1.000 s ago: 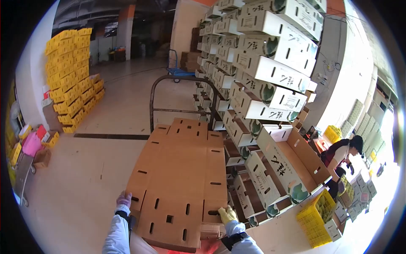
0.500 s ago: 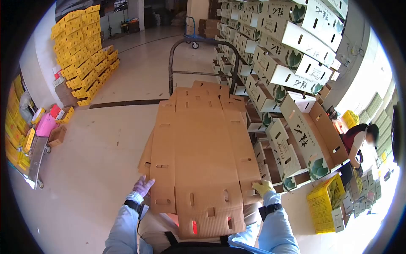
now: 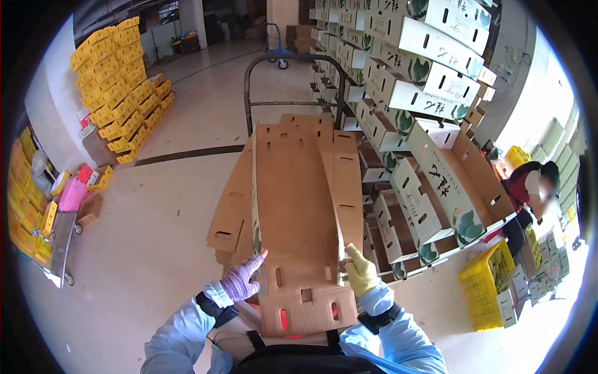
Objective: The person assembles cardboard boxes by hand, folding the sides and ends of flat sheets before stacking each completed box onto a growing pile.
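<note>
A brown cardboard sheet (image 3: 296, 206) with slots lies in front of me on other flat sheets (image 3: 232, 215), its two long sides folded upright. My left hand (image 3: 242, 278), in a purple glove, presses on the left side near the front, index finger stretched out along it. At the right side is my right hand (image 3: 361, 271) in a yellow-green glove, touching the raised side with its fingers apart. The front flap lies flat, and red shows through two of its slots.
A cart handle (image 3: 293, 56) rises behind the sheets. White printed boxes (image 3: 430, 187) are stacked at the right, beside a yellow basket (image 3: 483, 293) and a person (image 3: 523, 187). Yellow crates (image 3: 115, 87) stand at the left, near a loaded trolley (image 3: 62, 243).
Both long sides of the top sheet have been folded up from flat. My hands have moved inward with them, and more of the sheets beneath shows.
</note>
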Demonstrator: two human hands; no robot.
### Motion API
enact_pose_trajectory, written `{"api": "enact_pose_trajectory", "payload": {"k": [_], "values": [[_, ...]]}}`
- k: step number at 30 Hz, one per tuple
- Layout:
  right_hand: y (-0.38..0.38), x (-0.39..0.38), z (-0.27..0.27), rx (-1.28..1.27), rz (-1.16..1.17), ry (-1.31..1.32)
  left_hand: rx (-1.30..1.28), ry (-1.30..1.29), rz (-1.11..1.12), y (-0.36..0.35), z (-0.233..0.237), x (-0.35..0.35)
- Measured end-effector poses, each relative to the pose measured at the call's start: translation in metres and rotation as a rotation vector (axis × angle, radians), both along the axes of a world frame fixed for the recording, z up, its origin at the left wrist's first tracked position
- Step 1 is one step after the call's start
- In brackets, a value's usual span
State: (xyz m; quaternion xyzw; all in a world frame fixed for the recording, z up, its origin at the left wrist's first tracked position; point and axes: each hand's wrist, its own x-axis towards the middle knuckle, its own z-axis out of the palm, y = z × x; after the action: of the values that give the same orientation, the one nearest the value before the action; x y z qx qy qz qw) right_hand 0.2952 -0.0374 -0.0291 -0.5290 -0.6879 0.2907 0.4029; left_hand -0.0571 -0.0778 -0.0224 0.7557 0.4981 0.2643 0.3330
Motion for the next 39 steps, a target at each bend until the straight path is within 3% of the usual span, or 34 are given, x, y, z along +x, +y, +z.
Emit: {"api": "enact_pose_trajectory", "payload": {"k": [1, 3, 4, 6, 7, 9, 10, 12, 13, 14, 16, 22, 23, 25, 28, 30, 31, 33, 34, 36, 37, 39], "values": [[-0.003, 0.004, -0.004, -0.007, 0.050, 0.076, -0.011, 0.009, 0.001, -0.003, 0.003, -0.005], [0.009, 0.018, 0.024, 0.460, 0.156, -0.452, 0.227, 0.712, -0.054, 0.000, 0.012, -0.017], [0.011, 0.020, 0.052, 0.620, 0.181, -0.716, 0.589, 0.860, -0.064, 0.003, 0.018, -0.023], [0.023, 0.028, 0.072, 0.776, 0.229, -0.861, 0.672, 1.029, -0.184, 0.007, 0.065, -0.015], [0.034, 0.028, 0.083, 0.810, 0.363, -0.827, 0.672, 1.030, -0.200, 0.013, 0.056, -0.020], [0.045, 0.026, 0.083, 0.752, 0.465, -0.860, 0.555, 1.063, -0.537, 0.033, 0.031, -0.033], [0.050, 0.024, 0.081, 0.704, 0.578, -0.893, 0.562, 1.065, -0.547, 0.038, 0.043, -0.019], [0.055, 0.012, 0.074, 0.666, 0.528, -0.958, 0.211, 0.966, -0.270, 0.045, 0.060, 0.012], [0.058, 0.002, 0.069, 0.551, 0.461, -1.039, 0.357, 0.883, -0.201, 0.053, 0.050, 0.021], [0.061, -0.009, 0.064, 0.431, 0.396, -1.114, 0.146, 0.867, -0.142, 0.062, 0.039, 0.031], [0.060, -0.034, 0.051, 0.259, 0.406, -1.238, 0.207, 0.717, -0.116, 0.071, 0.017, 0.050], [0.056, -0.038, 0.036, 0.209, 0.348, -1.138, 0.304, 0.607, -0.242, 0.079, 0.018, 0.112], [0.052, -0.033, 0.035, 0.390, 0.285, -1.054, 0.448, 0.584, -0.167, 0.083, 0.010, 0.118], [0.029, -0.020, 0.050, 0.613, 0.132, -0.770, 0.437, 0.554, -0.177, 0.089, 0.000, 0.114], [-0.024, 0.012, 0.024, 0.271, -0.281, -0.686, 0.427, 0.448, -0.131, 0.090, 0.002, 0.116], [-0.063, 0.044, -0.009, -0.485, -0.088, -0.560, 0.390, 0.488, -0.158, 0.093, 0.005, 0.116], [-0.067, 0.056, -0.010, -0.493, -0.090, -0.557, 0.333, 0.489, -0.167, 0.094, 0.009, 0.117], [-0.072, 0.077, -0.003, -0.482, 0.181, 0.011, 0.300, 0.376, -0.206, 0.102, -0.004, 0.110], [-0.070, 0.082, 0.034, -0.658, 0.128, 0.347, 0.268, 0.265, -0.243, 0.104, -0.009, 0.108], [-0.059, 0.066, 0.081, -0.396, 0.308, 0.965, 0.181, 0.323, -0.274, 0.106, 0.002, 0.109], [-0.050, 0.062, 0.081, -0.390, 0.296, 0.974, 0.158, 0.215, -0.346, 0.113, -0.003, 0.105], [-0.030, 0.056, 0.073, 0.013, 0.215, 0.158, -0.028, 0.137, -0.412, 0.115, 0.009, 0.097]]}}
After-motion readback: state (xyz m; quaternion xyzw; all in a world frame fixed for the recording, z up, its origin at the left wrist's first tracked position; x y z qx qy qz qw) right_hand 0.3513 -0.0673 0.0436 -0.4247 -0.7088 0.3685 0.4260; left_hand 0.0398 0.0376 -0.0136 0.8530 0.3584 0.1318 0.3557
